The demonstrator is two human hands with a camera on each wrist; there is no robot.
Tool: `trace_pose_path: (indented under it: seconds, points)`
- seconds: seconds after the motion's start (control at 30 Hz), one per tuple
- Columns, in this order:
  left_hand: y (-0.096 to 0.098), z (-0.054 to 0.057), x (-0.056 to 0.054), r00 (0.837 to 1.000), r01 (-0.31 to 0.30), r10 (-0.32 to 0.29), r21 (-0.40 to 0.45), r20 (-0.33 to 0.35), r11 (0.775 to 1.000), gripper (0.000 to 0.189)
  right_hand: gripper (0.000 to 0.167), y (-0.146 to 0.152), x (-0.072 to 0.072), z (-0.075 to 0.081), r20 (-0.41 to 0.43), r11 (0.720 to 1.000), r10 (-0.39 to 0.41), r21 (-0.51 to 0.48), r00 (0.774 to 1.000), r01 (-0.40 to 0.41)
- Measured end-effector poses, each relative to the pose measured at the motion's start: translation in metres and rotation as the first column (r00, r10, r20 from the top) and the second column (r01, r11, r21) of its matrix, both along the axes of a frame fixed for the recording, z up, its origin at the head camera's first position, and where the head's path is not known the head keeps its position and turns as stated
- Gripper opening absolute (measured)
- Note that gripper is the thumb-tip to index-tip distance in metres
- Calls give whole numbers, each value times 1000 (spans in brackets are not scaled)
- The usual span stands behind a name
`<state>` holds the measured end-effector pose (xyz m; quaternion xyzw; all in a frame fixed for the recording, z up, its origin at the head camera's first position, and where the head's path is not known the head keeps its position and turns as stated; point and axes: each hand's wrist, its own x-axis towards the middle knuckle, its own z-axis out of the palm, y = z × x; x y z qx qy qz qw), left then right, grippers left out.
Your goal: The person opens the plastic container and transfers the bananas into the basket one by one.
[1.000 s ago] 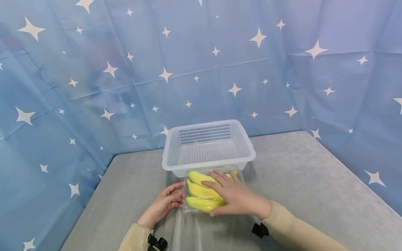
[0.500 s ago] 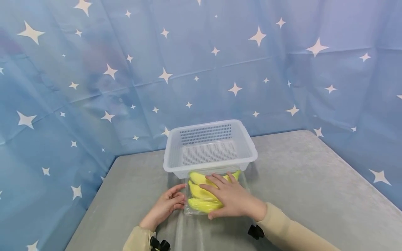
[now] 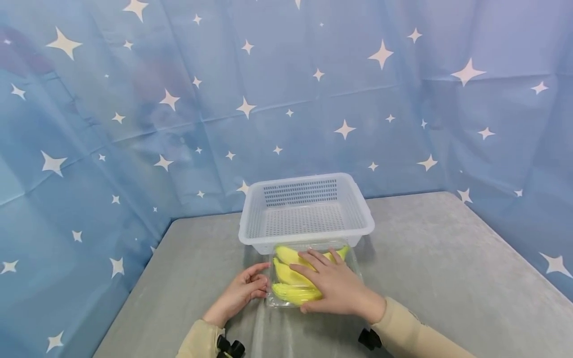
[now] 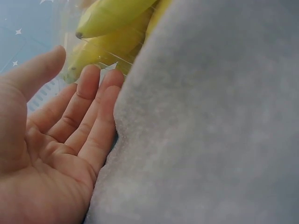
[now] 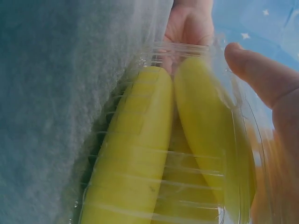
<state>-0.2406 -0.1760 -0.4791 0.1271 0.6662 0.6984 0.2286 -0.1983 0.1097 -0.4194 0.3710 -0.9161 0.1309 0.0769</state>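
Observation:
A clear plastic box (image 3: 275, 301) with yellow bananas (image 3: 293, 276) inside lies on the grey table in the head view. My right hand (image 3: 342, 289) rests on top of the box with its fingers spread. At the box's left side, my left hand (image 3: 243, 291) touches the edge with loosely bent fingertips. The left wrist view shows that hand (image 4: 60, 135) with its palm turned up, fingertips right at the box under the bananas (image 4: 114, 21). In the right wrist view the bananas (image 5: 128, 149) show through the ribbed plastic wall, and my right thumb (image 5: 264, 77) lies along it.
A white perforated basket (image 3: 306, 233) stands directly behind the box, with nothing in it. Grey cloth covers the table (image 3: 416, 258). A blue curtain (image 3: 286, 99) with white stars hangs along the back and sides.
Both hands keep the same place on the box. The whole head view has shifted slightly, so everything sits a little farther right in it.

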Motion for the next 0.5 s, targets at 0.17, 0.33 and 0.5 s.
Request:
trace_pose_path:
  seconds: [0.17, 0.33, 0.5]
  points:
    - [1, 1, 0, 1000, 1, -1, -8, -7, 1000, 59, 81, 1, 0, -1, -37, 1000, 1, -18, 999, -2]
    - [1, 2, -1, 1000, 2, -3, -13, -15, 1000, 58, 81, 1, -1, -1, -28, 1000, -3, -18, 1000, 2]
    - [0, 0, 0, 1000, -5, 6, -20, 1, 1000, 60, 82, 1, 0, 0, 1, 1000, -9, -2, 1000, 9]
